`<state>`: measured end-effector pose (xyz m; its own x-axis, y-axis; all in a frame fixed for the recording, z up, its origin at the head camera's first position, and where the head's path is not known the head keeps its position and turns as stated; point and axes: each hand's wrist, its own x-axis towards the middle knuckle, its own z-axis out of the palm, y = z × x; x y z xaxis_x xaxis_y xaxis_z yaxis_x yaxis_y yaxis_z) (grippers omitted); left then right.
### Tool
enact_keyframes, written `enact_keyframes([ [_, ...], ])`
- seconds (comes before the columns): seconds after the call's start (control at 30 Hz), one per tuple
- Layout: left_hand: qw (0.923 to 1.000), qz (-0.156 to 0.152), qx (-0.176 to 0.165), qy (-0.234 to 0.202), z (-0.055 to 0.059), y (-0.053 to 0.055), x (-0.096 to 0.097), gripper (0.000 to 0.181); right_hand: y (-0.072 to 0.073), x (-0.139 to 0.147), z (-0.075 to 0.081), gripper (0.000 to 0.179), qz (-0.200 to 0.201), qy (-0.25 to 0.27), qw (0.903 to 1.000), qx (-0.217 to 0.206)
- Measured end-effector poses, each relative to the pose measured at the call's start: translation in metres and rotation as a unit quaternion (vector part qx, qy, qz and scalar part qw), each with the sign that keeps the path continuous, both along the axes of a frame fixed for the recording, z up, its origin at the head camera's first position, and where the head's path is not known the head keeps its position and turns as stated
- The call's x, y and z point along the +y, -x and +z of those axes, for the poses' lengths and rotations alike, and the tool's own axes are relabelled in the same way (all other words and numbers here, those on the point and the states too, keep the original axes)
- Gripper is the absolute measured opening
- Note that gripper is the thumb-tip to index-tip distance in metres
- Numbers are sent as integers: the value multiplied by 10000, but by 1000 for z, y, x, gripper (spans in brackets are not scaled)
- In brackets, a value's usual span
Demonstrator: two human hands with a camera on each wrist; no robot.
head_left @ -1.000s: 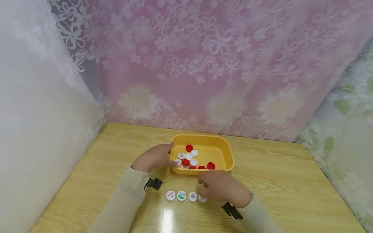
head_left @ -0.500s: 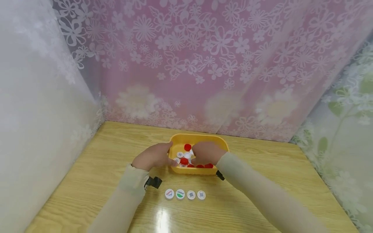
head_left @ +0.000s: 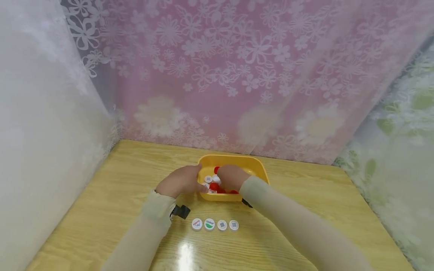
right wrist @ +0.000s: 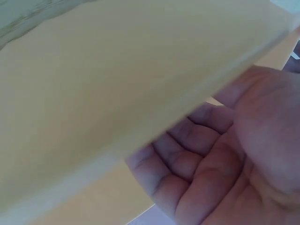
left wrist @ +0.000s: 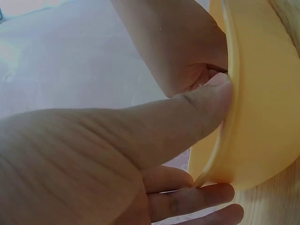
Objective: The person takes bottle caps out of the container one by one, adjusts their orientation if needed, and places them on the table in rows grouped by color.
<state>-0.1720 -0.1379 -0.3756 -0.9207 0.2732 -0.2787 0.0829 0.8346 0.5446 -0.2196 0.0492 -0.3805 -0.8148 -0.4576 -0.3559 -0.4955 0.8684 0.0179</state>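
Observation:
My left hand holds the left end of a yellow plastic tub. In the left wrist view its thumb presses on the rim, with the other fingers lower down against the tub. Bent down into the tub is my right hand, over loose bottle caps. The right wrist view shows its fingers curled, but the tub wall hides their tips, so any cap between them is out of sight. Red caps and white caps lie around it, mostly in the tub's left half.
In front of the tub, several white caps stand in a row on the wooden table, some with printed tops. Floral curtains hang behind and at both sides. A black wrist camera sits on the left wrist.
My right hand has gone from the right end of the cap row into the tub, then slightly left and deeper among the caps. The left hand has kept its hold.

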Motion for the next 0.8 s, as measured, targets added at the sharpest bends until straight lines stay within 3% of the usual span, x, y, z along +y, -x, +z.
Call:
enact_keyframes([
  [0.27,10000,17,-53,-27,0,-2,-2,95,5,-4,-8,16,-261,117,9995,-127],
  [0.5,9999,-110,10,-70,3,1,-1,95,6,-6,-9,23,2,38,9998,214],
  [0.6,9999,-124,28,-88,3,2,0,95,5,-3,-6,21,-4,32,9999,144],
  [0.7,9999,-71,-41,-64,2,1,1,97,3,2,-4,16,336,95,9991,246],
  [0.8,9999,-14,-100,-59,2,0,3,97,-6,11,2,15,825,235,9936,732],
])
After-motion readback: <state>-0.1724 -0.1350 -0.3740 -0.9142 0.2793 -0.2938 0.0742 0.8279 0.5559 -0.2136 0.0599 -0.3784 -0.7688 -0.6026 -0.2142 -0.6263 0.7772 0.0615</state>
